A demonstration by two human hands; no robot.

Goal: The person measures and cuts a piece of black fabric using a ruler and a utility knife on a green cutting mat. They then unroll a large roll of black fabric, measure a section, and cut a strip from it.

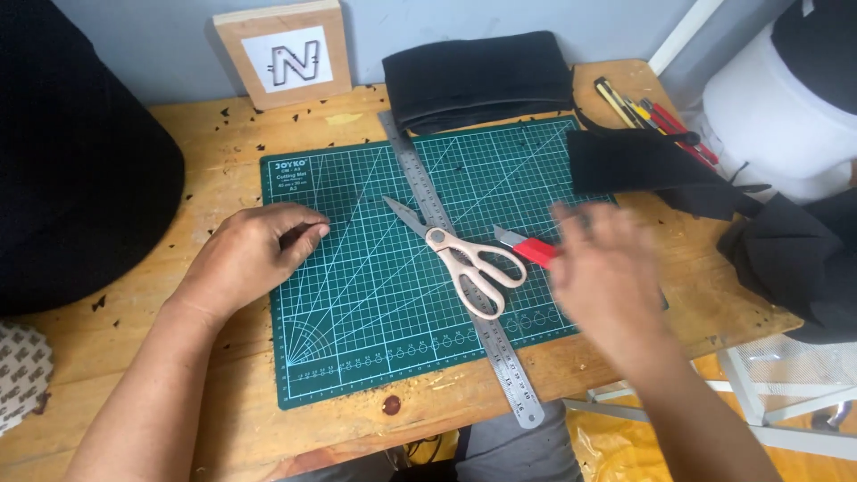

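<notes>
Left hand resting loosely curled, empty, on green cutting mat; right hand blurred, grip unclear, hovering over red utility knife beside scissors; approach handle-side, avoiding blade.

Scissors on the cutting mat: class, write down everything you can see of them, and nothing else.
The scissors have pale beige, plastic-looking loop handles and short grey metal blades. They are closed and lie flat near the middle of the green cutting mat, blades pointing up-left, handles down-right. They rest across the steel ruler, which runs diagonally beneath them. A red-handled utility knife lies just right of the handles. Neither the left hand nor the blurred right hand touches them.
</notes>
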